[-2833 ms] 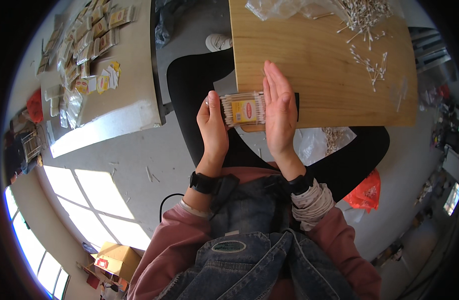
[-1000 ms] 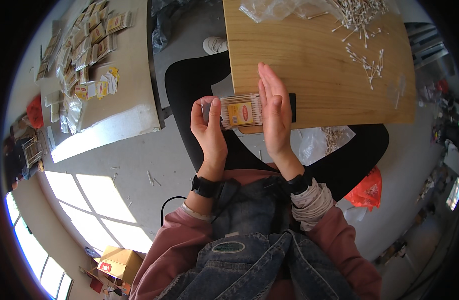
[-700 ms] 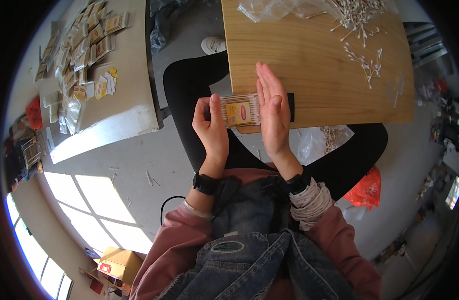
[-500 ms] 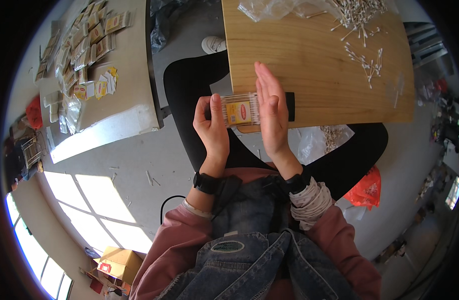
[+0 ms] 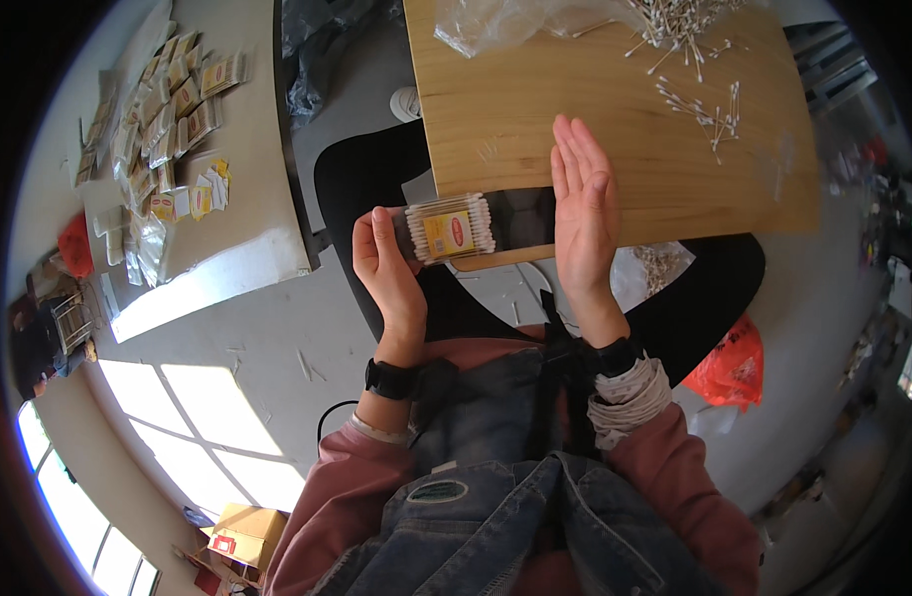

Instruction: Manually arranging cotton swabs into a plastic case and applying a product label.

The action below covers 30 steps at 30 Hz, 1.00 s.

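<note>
A small clear packet of cotton swabs [image 5: 450, 228] lies with its long axis running left to right in the view, the swab sticks inside running the same way, a yellow-and-red label on its face. It sits at the near edge of a wooden board [image 5: 535, 129], partly over a black strip [image 5: 520, 219] along that edge. The left hand [image 5: 384, 263] cups the packet's left end, fingers curled around it. The right hand [image 5: 583, 204] is flat and fully open, fingers together and pointing away from the person, standing apart from the packet's right end and holding nothing. Loose cotton swabs [image 5: 699, 99] and a clear plastic bag [image 5: 505, 22] lie at the board's far side. To the left, a grey table [image 5: 247, 179] carries many filled packets [image 5: 168, 99]. The floor is grey concrete with sunlit patches.
</note>
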Each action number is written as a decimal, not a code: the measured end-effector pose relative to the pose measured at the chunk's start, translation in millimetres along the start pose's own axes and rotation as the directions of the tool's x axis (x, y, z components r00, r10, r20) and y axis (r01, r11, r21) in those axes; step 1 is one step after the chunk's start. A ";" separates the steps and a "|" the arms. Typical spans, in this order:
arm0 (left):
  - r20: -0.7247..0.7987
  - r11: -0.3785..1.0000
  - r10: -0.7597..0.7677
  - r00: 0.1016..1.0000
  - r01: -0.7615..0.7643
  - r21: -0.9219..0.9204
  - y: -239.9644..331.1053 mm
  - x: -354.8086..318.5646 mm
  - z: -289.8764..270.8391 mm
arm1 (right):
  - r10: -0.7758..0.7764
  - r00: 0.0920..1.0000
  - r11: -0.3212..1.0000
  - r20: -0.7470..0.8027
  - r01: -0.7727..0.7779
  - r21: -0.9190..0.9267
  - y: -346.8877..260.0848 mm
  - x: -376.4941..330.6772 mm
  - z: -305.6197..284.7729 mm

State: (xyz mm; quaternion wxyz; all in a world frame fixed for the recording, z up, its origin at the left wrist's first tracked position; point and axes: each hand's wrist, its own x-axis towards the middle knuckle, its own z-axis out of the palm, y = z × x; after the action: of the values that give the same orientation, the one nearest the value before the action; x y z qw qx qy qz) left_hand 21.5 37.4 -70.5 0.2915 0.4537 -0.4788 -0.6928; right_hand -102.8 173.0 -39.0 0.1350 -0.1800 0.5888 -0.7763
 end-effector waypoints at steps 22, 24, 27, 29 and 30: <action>0.958 0.079 0.212 0.193 -0.980 0.180 49.1 -28.1 259.6 | -0.241 0.967 0.335 0.081 0.161 -0.928 -47.7 110.1 -252.0; 0.971 -0.032 0.202 0.126 -0.990 0.135 30.1 -18.4 293.7 | -0.259 0.965 0.326 0.024 0.111 -0.939 -45.2 113.7 -261.3; 0.969 -0.031 0.202 0.145 -0.988 0.154 11.1 -7.9 318.0 | -0.213 0.977 0.459 0.014 0.113 -0.881 -44.6 117.4 -270.2; 0.957 0.031 0.170 0.237 -0.971 0.235 4.9 -2.2 323.0 | -0.236 0.971 0.464 0.041 0.150 -0.873 -43.8 120.6 -271.9; 0.960 0.021 0.160 0.229 -0.973 0.229 1.6 -1.7 322.4 | -0.239 0.971 0.474 0.029 0.143 -0.869 -42.9 121.2 -273.7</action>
State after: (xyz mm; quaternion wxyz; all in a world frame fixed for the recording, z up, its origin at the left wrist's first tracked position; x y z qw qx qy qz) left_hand -270.5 166.8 -26.6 0.0811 -0.0849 -0.9712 -0.2074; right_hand -331.6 370.4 -49.3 -0.0892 -0.2500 0.8798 -0.3942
